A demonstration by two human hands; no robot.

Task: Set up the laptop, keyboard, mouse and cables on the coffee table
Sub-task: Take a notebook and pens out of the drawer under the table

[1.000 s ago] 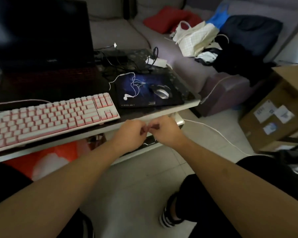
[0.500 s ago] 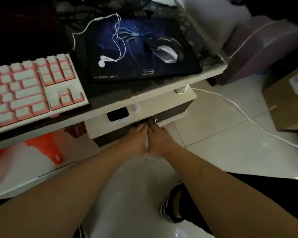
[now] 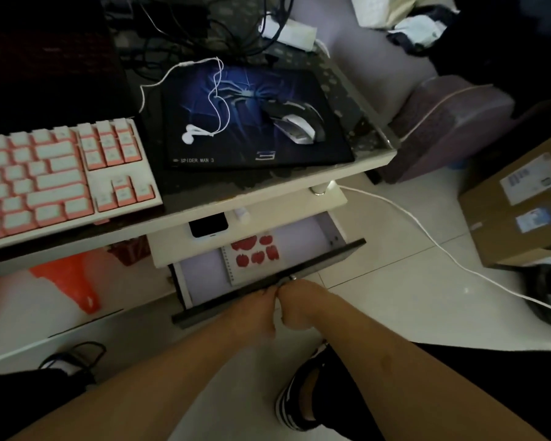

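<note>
A pink-and-white keyboard [image 3: 54, 176] lies on the coffee table [image 3: 299, 183] at the left. To its right a dark mouse pad [image 3: 245, 148] carries a black and silver mouse [image 3: 295, 124] and white earphones [image 3: 194, 136]. The dark laptop [image 3: 45, 58] stands behind the keyboard, and tangled black cables [image 3: 204, 23] lie behind the pad. Under the table a drawer [image 3: 261, 289] stands pulled out. My left hand [image 3: 255, 308] and my right hand [image 3: 299, 302] both grip its dark front, side by side at the small metal handle.
Inside the drawer lies a notebook [image 3: 252, 256] with red apple pictures. A phone [image 3: 208, 225] rests on the shelf above it. A white cable [image 3: 427, 237] runs across the tiled floor. A cardboard box [image 3: 522, 202] stands right, an ottoman [image 3: 452, 119] beyond the table corner.
Both hands dropped from the table edge to the drawer front and pulled it out; the drawer now stands open and shows the notebook. The camera has tilted downward.
</note>
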